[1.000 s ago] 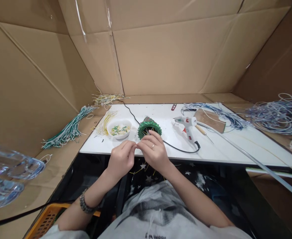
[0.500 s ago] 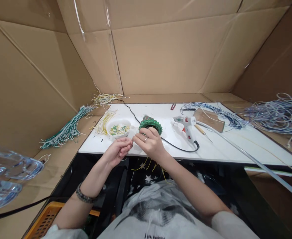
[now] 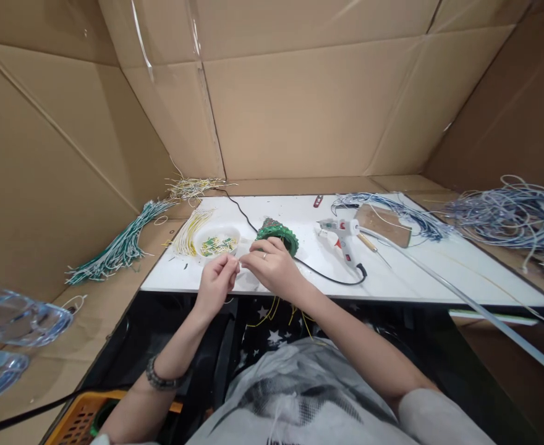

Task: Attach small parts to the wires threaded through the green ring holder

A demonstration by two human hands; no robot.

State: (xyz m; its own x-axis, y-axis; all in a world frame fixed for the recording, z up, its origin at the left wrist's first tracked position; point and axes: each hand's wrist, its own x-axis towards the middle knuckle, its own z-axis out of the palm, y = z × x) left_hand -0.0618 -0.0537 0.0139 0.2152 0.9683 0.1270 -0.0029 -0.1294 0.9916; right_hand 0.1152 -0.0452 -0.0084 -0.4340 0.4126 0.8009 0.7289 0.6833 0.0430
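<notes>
Just left of centre, at the near edge of a white board (image 3: 392,278), two hands meet over a thin pale wire (image 3: 240,264). The left hand (image 3: 216,279) pinches it between thumb and fingertips. The right hand (image 3: 274,264) pinches the other side, its fingers curled, a ring on one finger. The wire itself is almost too fine to make out.

Just behind the right hand stands a green cone (image 3: 277,231) with a ridged rim; yellow wires hang below the hands. A white bowl (image 3: 216,240) of small green and yellow parts sits to the left of the cone. A black cord runs past the cone to a white glue gun (image 3: 344,233), right of centre. Green wire bundles (image 3: 114,250) lie at the left, blue ones (image 3: 508,213) at the far right. Cardboard walls enclose the bench.

Likely risks: the fine wire could slip from the pinch, or a sleeve could snag the cord and drag the gun. No writing is readable on the bench.
</notes>
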